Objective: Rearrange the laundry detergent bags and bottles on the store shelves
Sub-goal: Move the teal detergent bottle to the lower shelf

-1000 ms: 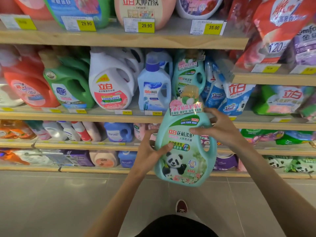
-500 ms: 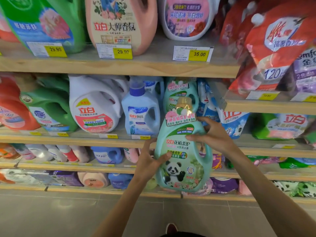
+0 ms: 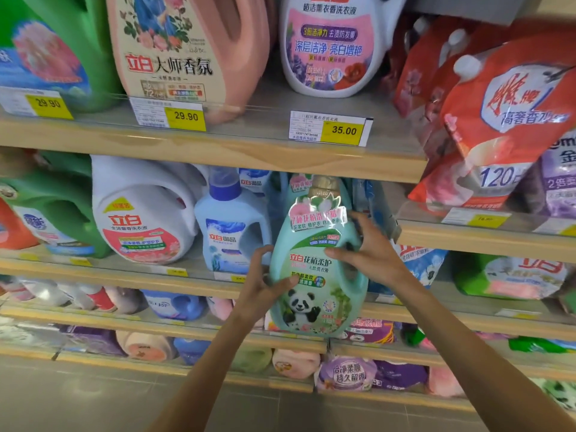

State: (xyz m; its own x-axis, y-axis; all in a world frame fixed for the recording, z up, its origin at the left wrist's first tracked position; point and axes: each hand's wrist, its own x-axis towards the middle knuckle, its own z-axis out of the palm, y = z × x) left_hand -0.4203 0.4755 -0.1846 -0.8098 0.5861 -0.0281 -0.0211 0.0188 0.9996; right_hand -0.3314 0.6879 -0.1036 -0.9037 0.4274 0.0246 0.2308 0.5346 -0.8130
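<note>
- Blue bottle [image 3: 232, 241]: just left of slot. Knock risk if teal bottle swings left.
- Left hand [image 3: 260, 288]: fingers curled round teal bottle's lower left edge, thumb on label.
- Teal bottle [image 3: 314, 275]: held in air before middle shelf [image 3: 124, 275]. Cap close under upper shelf [image 3: 218, 154], may catch. Slot behind hidden.
- Right hand [image 3: 371, 257]: grips handle side, fingertips hidden.
- Bags [image 3: 420, 263]: slack, may get crushed. Nearby price tags blurred.

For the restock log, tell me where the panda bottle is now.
Head view, centre: the panda bottle is held upright between the left hand and right hand, in front of the shelves, just right of the light blue bottle.
</note>
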